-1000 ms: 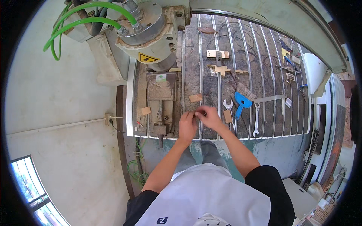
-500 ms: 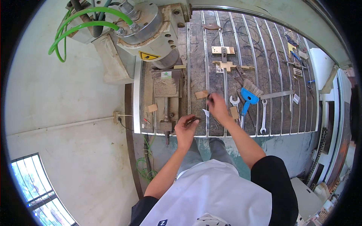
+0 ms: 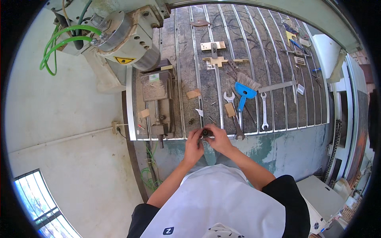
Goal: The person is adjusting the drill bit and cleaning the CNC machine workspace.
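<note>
My left hand point(image 3: 193, 143) and my right hand point(image 3: 218, 139) meet at the front edge of a slotted metal machine table point(image 3: 278, 111). Together their fingers pinch a small dark round part point(image 3: 206, 133). What kind of part it is cannot be made out. A machine vise point(image 3: 158, 99) stands on the table just left of my hands. Small tan blocks point(image 3: 193, 94) lie beyond my fingers.
To the right lie two open-end wrenches point(image 3: 264, 111), a blue brush point(image 3: 244, 90), a flat metal bar point(image 3: 276, 86) and brass-coloured clamp pieces point(image 3: 214, 53). A large spindle head point(image 3: 123, 33) with green hoses point(image 3: 59, 39) hangs over the table's back left. A pale floor spreads left.
My right hand has drawn back from the middle of the table to the front edge. Both hands have come together on the small dark part. The view has shifted toward the table.
</note>
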A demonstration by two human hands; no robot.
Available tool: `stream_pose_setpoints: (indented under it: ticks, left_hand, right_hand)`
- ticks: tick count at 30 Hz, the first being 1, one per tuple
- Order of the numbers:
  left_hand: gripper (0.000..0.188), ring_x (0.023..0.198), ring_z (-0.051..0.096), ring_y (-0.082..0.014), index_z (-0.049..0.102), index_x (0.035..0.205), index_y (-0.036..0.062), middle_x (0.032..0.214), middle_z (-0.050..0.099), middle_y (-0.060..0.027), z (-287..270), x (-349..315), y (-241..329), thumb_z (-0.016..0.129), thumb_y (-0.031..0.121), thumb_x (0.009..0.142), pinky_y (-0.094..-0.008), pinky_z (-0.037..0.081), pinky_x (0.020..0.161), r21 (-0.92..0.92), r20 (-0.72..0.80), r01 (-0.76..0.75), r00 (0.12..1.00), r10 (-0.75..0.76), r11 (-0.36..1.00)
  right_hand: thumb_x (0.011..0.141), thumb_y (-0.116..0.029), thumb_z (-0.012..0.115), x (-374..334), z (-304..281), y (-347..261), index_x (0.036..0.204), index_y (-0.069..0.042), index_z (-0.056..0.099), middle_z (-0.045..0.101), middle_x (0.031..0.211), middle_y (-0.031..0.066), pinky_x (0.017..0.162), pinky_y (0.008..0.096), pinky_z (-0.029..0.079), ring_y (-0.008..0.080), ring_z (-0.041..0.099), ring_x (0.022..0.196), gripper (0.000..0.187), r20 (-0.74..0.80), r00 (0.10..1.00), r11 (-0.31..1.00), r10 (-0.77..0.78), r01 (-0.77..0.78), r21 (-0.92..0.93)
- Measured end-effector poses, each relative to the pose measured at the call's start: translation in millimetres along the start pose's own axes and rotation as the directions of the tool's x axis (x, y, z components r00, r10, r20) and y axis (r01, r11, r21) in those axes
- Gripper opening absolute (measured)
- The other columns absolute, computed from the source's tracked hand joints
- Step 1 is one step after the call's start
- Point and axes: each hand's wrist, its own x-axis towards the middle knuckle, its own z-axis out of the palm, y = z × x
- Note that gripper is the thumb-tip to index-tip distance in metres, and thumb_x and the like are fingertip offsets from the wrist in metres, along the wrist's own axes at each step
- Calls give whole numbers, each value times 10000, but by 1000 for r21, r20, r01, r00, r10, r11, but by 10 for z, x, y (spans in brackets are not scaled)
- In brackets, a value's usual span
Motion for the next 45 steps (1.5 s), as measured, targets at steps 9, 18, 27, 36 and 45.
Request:
stream_pose_setpoints:
  ticks: [9, 18, 27, 36, 45]
  left_hand:
    - [431, 982, 589, -351, 600, 1087, -4, 1076, 582, -171, 114, -209, -14, 668, -69, 666, -383, 499, 820, 19, -40, 82, 996, -81, 996]
    - [391, 944, 589, -336, 613, 1074, 3, 1045, 587, -156, -1, -324, 28, 671, -38, 690, -398, 493, 807, 146, -58, -60, 996, 69, 988]
    - [345, 869, 620, -279, 557, 1056, 12, 973, 612, -154, -181, -119, 266, 675, -43, 737, -344, 502, 761, -249, -190, 96, 971, -146, 964]
    - [127, 941, 616, -253, 510, 1013, 69, 1053, 612, -182, -599, -28, 557, 575, 105, 910, -343, 509, 811, -966, 201, 254, 854, -480, 48]
    - [75, 945, 603, -280, 523, 895, 88, 1045, 602, -196, -703, 1, 557, 555, 150, 923, -361, 520, 821, -967, 255, 206, 824, -506, -152]
  right_hand:
    - [789, -63, 704, -200, 95, 146, 1047, 31, 583, 664, 941, 116, 765, 305, 525, 166, 647, 895, 301, 164, 950, 910, 265, -303, 282]
    - [805, -118, 700, -117, 35, 102, 1058, 63, 600, 646, 991, 123, 800, 300, 492, 183, 615, 914, 327, 453, 804, 688, 384, -577, 441]
    - [759, -147, 706, 338, -17, 208, 920, -7, 655, 645, 953, 134, 759, 331, 487, 234, 621, 856, 220, 164, 902, 894, 401, -424, 146]
    - [717, -46, 632, 786, 92, 942, 814, -3, 656, 568, 901, 191, 774, 450, 480, 379, 569, 896, 108, -3, 996, 864, 86, -77, -497]
    - [721, 30, 597, 818, 74, 756, 871, 45, 585, 570, 859, 193, 750, 422, 478, 344, 588, 870, 151, 18, 995, 821, -97, 90, -564]
